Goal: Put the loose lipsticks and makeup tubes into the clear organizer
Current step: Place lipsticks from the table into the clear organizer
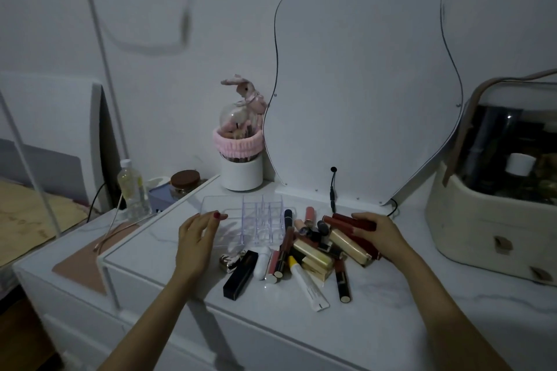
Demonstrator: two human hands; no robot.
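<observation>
The clear organizer [259,220], a see-through grid of slots with a flat tray part on its left, stands on the white dresser top [391,304]. My left hand [196,238] rests against its left front edge, fingers spread. To its right lies a heap of several lipsticks and makeup tubes [316,250]: gold cases, dark red tubes, a black box [241,274] and a white tube with a yellow cap [307,283]. My right hand [376,232] is on the far right of the heap, fingers closed over dark red tubes [346,221].
A wavy-edged mirror [361,84] stands behind the heap with a cable plug at its base. A white brush holder [241,172] with a pink band stands at back left. A cream cosmetics case [494,190] sits at the right. A bottle [132,187] and a jar stand on the lower left shelf.
</observation>
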